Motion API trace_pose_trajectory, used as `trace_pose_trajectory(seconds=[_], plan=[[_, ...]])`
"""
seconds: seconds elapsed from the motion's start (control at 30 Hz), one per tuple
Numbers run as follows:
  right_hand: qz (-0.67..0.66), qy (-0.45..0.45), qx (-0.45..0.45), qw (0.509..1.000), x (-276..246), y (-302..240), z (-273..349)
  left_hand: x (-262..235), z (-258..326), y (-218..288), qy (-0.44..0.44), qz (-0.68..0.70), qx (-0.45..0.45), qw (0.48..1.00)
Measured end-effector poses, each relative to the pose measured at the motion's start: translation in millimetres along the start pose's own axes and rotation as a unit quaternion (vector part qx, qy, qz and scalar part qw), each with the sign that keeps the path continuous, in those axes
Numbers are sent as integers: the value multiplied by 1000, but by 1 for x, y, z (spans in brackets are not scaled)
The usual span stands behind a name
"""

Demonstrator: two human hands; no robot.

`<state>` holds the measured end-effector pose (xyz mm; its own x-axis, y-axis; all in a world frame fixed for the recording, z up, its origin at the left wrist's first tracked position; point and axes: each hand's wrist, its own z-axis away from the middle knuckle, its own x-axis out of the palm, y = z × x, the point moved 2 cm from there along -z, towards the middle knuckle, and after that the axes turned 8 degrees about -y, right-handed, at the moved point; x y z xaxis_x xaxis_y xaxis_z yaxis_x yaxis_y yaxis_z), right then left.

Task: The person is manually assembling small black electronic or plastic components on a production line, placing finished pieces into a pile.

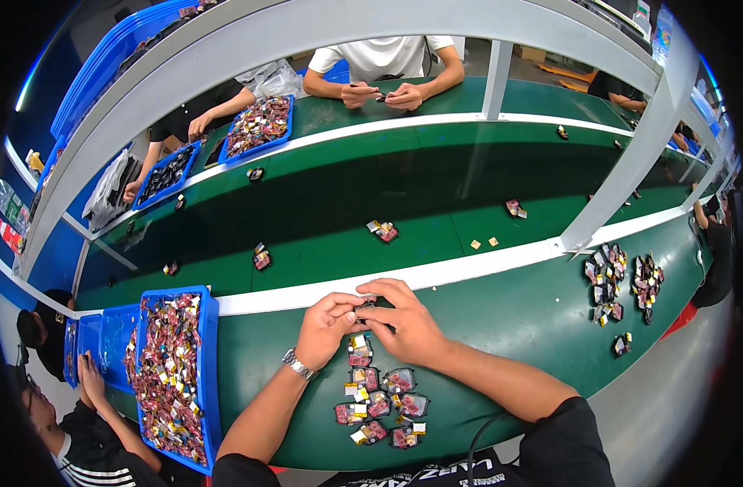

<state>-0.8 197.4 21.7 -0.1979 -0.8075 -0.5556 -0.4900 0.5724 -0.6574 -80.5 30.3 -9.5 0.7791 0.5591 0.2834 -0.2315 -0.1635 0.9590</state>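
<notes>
My left hand [327,323] and my right hand [401,318] meet over the green table, fingertips pinching one small dark part [365,303] between them. A metal watch sits on my left wrist. Just below my hands lies a cluster of several small red-and-black parts with yellow tabs [379,402]. A blue tray [207,357] heaped with the same kind of parts stands to my left.
A green conveyor belt [436,195] runs past the white strip, carrying scattered parts [383,231]. More parts lie in piles at right [623,280]. Across the belt, people work beside blue trays [260,123]. Another person sits at my lower left. White frame posts [623,178] cross overhead.
</notes>
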Motion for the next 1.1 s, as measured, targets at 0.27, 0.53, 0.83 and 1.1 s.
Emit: trace_pose_trajectory(seconds=[0.27, 0.53, 0.83, 1.1], plan=[[37, 17, 4, 999, -2, 0, 2, 2, 0, 0, 13, 14, 12, 1000], [-22, 17, 33, 999, -1, 2, 2, 6, 2, 2, 19, 38, 5, 999], [-7, -35, 30, 999, -6, -2, -8, 9, -1, 2, 61, 50, 31, 996], [109, 35, -35, 993, -4, -3, -7, 13, -3, 3, 45, 47, 7, 998]])
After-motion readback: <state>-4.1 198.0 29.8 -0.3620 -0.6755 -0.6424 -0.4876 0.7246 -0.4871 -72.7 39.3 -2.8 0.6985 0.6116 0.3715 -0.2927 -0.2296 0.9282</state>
